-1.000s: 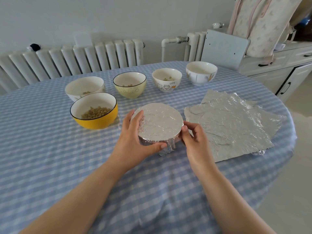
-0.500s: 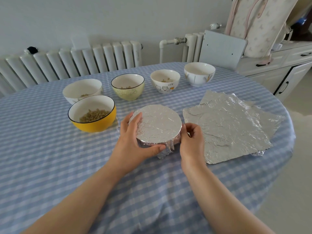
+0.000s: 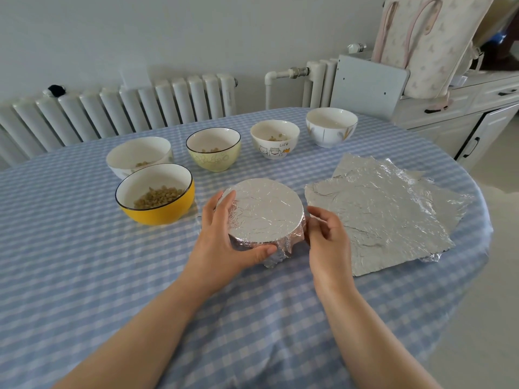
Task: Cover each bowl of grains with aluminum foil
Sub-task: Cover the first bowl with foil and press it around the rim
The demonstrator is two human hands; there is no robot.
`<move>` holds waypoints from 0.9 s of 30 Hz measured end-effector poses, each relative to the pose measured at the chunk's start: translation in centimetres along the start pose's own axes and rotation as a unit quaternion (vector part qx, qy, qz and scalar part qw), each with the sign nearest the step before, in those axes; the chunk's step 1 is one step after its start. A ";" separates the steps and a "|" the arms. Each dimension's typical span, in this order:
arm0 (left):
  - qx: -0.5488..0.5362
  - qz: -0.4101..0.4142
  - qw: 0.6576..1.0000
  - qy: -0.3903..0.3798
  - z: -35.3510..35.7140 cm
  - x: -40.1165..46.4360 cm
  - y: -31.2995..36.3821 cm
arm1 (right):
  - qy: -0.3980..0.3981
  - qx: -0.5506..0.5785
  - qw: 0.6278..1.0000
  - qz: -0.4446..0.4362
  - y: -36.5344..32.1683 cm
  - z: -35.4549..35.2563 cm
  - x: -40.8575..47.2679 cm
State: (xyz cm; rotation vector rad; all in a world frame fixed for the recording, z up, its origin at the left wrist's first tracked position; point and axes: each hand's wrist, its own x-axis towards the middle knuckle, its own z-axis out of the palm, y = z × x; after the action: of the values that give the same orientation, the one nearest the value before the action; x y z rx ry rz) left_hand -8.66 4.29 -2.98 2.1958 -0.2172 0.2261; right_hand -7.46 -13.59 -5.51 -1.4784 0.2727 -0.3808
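Observation:
A foil-covered bowl (image 3: 268, 210) stands in the middle of the table. My left hand (image 3: 224, 242) grips its left side, fingers on the rim and thumb under the front edge. My right hand (image 3: 327, 234) is at its right side, fingers curled against the foil skirt. A yellow bowl (image 3: 157, 197) holding grains sits to the left. Behind stand a white bowl (image 3: 139, 157), a pale green bowl (image 3: 214, 150), a cat-print bowl (image 3: 275, 140) and a white bowl with a leaf print (image 3: 331, 126), all uncovered.
Loose foil sheets (image 3: 387, 211) lie stacked at the right, near the table's edge. The table wears a blue checked cloth (image 3: 84, 262). Radiators (image 3: 126, 108) line the far wall; a white cabinet (image 3: 463, 113) with a bag on it stands at the right.
My right hand has shifted slightly along the bowl's right side, pressing the foil skirt. The left hand keeps its hold. The view has tilted a little.

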 end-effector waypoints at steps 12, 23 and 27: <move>0.003 -0.002 1.000 -0.015 -0.3 0.0 -0.2 | -0.030 -0.098 0.991 -0.081 -0.9 -0.7 -0.8; -0.008 -0.002 1.000 -0.027 -0.5 0.1 0.3 | -0.028 -0.240 0.960 -0.144 -1.2 -1.2 -0.2; -0.008 -0.006 1.000 -0.026 -0.5 0.0 0.3 | -0.032 -0.241 0.957 -0.156 -1.3 -1.3 0.0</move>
State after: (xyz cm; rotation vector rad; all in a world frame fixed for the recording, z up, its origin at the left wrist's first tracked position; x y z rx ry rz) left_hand -8.72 4.53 -2.49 2.1874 -0.2334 0.1592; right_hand -8.08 -14.88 -4.30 -2.0213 0.0767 -0.5438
